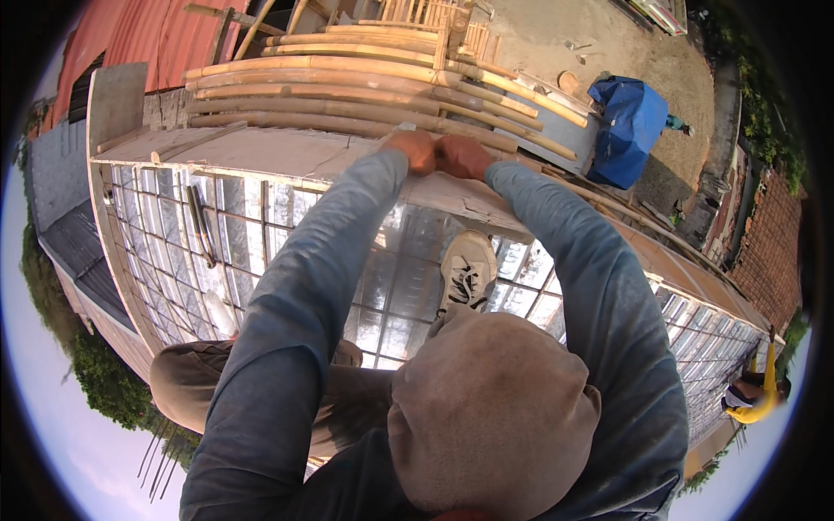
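My left hand [412, 150] and my right hand [462, 157] are close together at the top edge of a wooden formwork board [339, 161], in front of me. Both hands look closed, knuckles up, and what they grip, if anything, is hidden beneath them. A small pale object shows just beyond the left hand, too small to name. Below the board lies a grid of steel bars [395, 278] over shiny metal decking. One of my shoes [467, 271] stands on it, under my raised knee.
A long-handled hand tool [201, 227] lies on the bars at left, near a whitish object [221, 314]. Past the board are stacked bamboo poles [313, 91] and a blue tarpaulin [627, 130] on lower ground. Another person in yellow [758, 392] is at the far right.
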Motion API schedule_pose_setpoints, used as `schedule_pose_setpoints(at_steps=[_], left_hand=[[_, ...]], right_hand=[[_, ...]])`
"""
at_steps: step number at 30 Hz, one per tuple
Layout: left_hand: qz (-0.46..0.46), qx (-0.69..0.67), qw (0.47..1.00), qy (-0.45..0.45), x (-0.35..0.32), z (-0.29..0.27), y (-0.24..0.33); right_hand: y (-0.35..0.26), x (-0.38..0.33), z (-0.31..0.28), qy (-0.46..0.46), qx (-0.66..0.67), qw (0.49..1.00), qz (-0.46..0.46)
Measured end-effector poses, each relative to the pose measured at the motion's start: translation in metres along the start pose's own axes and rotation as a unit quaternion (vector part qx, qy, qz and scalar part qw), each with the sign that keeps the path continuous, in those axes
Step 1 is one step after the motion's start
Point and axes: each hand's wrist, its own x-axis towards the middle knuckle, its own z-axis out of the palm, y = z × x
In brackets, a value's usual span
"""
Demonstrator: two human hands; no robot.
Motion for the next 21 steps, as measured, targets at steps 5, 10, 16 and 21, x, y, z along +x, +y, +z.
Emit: schedule_pose_setpoints(at_steps=[5, 10, 16, 21], left_hand=[[-0.034, -0.083, 0.996, 0.005, -0.013, -0.008, 0.017], [0.0, -0.138, 0.99, 0.015, 0.0, 0.0, -0.007], [-0.013, -0.118, 0.993, -0.004, -0.006, -0.01, 0.004], [-0.022, -0.13, 0.991, 0.01, -0.007, -0.007, 0.001]], right_hand=[[0.0, 0.0, -0.012, -0.079, 0.114, 0.989, 0.045], [-0.022, -0.011, -0.029, -0.114, 0.22, 0.964, 0.093], [-0.014, -0.01, -0.023, -0.155, 0.281, 0.927, 0.195], [-0.026, -0.004, -0.034, -0.199, 0.252, 0.921, 0.219]])
